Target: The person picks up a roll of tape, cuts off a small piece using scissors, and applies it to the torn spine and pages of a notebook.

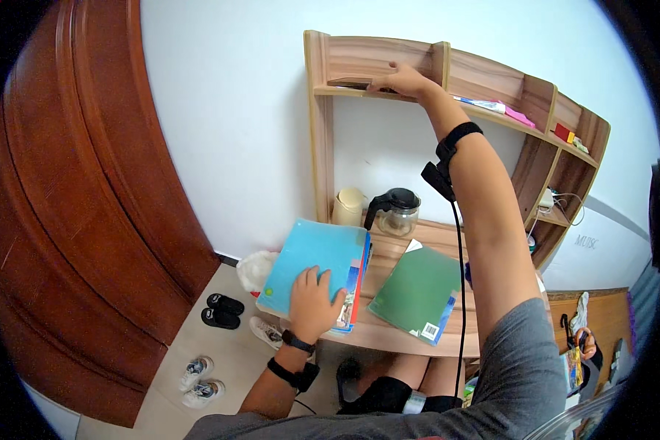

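My left hand (314, 305) lies with fingers spread on a light blue folder (312, 253). That folder tops a stack of books or folders at the desk's left end. My right arm stretches up to the shelf unit. Up in its top left compartment, my right hand (405, 81) is open, thumb apart from the fingers, over a dark flat item (352, 84) whose kind I cannot make out. Whether the fingertips touch it I cannot tell. A green folder (419, 290), with a blue-edged sheet or book under it, lies on the desk to the right of the stack.
The wooden desk (389, 253) carries a glass teapot (399, 213) with a black lid and handle, beside a cream pitcher (348, 207). A toothpaste-like tube (480, 104) and a pink item (517, 115) lie on the shelf. Black slippers (222, 312) and white shoes (202, 383) stand on the floor.
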`<state>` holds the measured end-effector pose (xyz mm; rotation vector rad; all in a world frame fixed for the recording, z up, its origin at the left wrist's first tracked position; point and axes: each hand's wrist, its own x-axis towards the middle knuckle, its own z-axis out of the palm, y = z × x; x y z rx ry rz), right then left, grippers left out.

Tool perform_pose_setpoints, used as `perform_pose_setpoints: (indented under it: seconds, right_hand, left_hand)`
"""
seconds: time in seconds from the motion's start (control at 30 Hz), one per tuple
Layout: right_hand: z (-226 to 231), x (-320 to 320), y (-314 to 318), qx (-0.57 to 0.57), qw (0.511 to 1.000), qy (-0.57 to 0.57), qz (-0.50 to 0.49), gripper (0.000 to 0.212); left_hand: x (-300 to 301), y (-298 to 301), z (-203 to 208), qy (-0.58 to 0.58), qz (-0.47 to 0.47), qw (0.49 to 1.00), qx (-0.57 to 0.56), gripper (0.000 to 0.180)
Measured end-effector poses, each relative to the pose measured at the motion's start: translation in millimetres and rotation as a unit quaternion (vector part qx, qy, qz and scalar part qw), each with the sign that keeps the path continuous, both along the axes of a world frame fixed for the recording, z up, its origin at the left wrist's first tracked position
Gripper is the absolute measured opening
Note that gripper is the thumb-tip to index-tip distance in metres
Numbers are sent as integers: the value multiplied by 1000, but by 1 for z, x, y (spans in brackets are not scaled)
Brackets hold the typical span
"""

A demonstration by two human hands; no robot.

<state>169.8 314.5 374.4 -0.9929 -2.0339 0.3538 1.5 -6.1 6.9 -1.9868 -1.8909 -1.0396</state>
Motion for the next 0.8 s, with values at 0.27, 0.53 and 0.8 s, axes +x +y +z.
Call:
perform_pose_setpoints:
  seconds: [0.27,0.53,0.8]
  right_hand:
    - [-17,36,24,217,967,61,-118,93]
    - [-123,120,-220,305,938,-159,48,61]
    - [-291,283,-395,-190,949,-252,6,59]
  left_hand:
    - [11,12,-1,-26,-17,999,-13,53]
    - [-5,11,-13,6,13,1000,19,45]
    - [61,-28,0,-187,-97,961,178,14]
